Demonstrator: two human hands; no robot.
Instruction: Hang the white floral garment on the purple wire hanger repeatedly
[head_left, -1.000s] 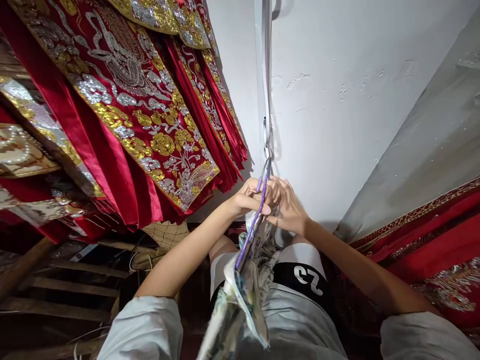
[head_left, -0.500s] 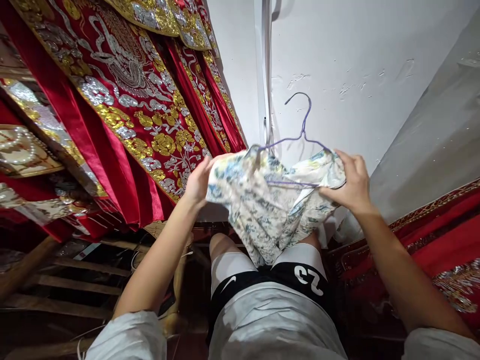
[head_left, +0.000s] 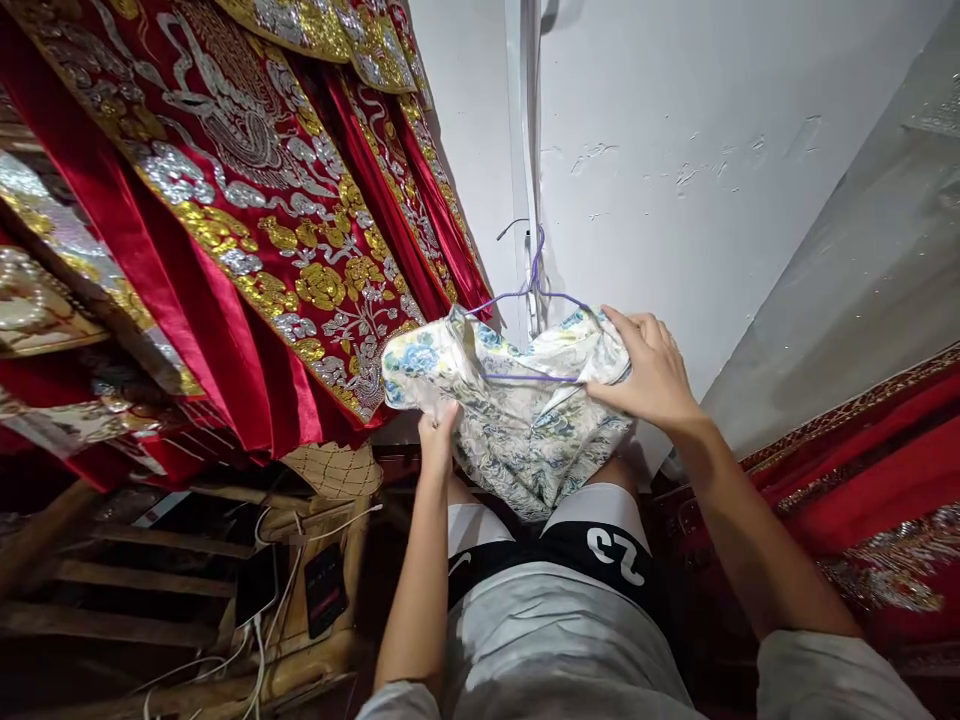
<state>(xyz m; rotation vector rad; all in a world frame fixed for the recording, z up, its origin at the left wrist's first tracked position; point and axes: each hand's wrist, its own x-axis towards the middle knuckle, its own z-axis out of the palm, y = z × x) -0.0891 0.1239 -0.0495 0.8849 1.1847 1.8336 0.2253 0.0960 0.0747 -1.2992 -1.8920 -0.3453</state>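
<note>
A white floral garment [head_left: 502,440] with blue and yellow flowers hangs down in front of my thighs. Inside it is a purple wire hanger [head_left: 534,294]; its hook stands above the collar and its lower bar crosses the neck opening. My left hand [head_left: 438,440] is closed on the cloth below the left sleeve, thumb up, with its other fingers mostly behind the fabric. At the other shoulder, my right hand [head_left: 646,368] grips the garment around the hanger's end, thumb in front and fingers over the top.
Red cloth hangings [head_left: 315,270] with gold and silver embroidery fill the left. A white wall [head_left: 675,120] with a vertical strip stands ahead. At lower left, a wooden bench [head_left: 142,575] bears a phone [head_left: 325,590], another dark device [head_left: 256,583] and white cables. More red fabric [head_left: 885,500] lies at right.
The garment and hanger have shifted left. My left hand has moved from the outer sleeve end down and inward to the cloth below it. My right hand has gone left, keeping its hold.
</note>
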